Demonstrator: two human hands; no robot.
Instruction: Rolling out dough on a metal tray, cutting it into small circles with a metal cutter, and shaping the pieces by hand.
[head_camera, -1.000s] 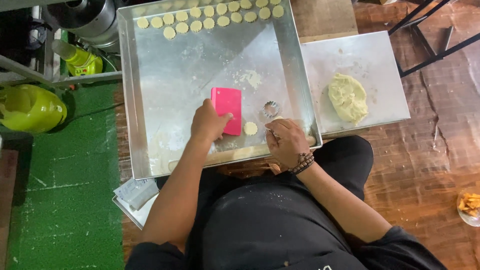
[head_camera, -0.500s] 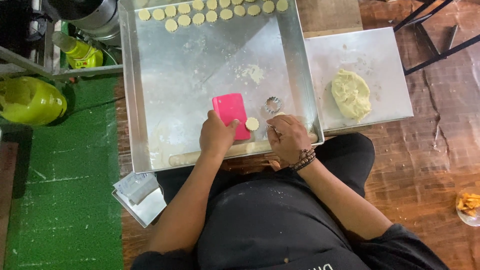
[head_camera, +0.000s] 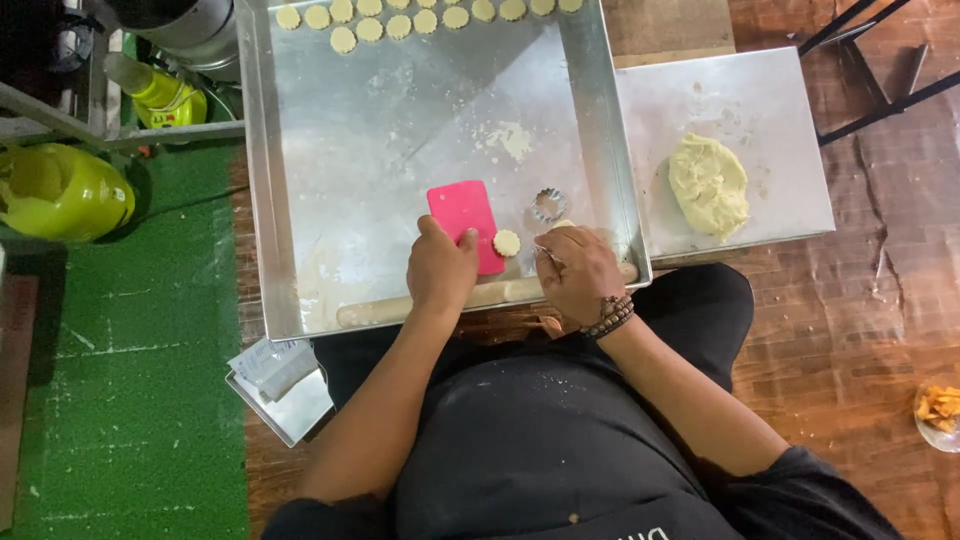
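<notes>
Your left hand (head_camera: 441, 268) is clamped on the near end of the pink dough scraper (head_camera: 464, 221), thumb on top, the blade lying flat on the floured floor of the big metal tray (head_camera: 300, 180). Just at 3 o'clock from the scraper's near corner sits one cut dough round (head_camera: 507, 242), close beside your left thumb. Your right hand (head_camera: 581, 272) rests at 3 o'clock from that round, fingers curled and pinched together; you seem to hold something small and thin, but what it is cannot be told. The two hands are apart, with the round between them.

At 12 o'clock from your right hand lies the fluted metal cutter (head_camera: 548, 205), untouched. A rolling pin (head_camera: 480, 297) lies along the tray's near wall under both wrists. At the tray's far edge, 12 o'clock, rows of cut rounds (head_camera: 400, 20) line up. A dough lump (head_camera: 708, 185) sits on the smaller tray (head_camera: 780, 120) at 3 o'clock.
</notes>
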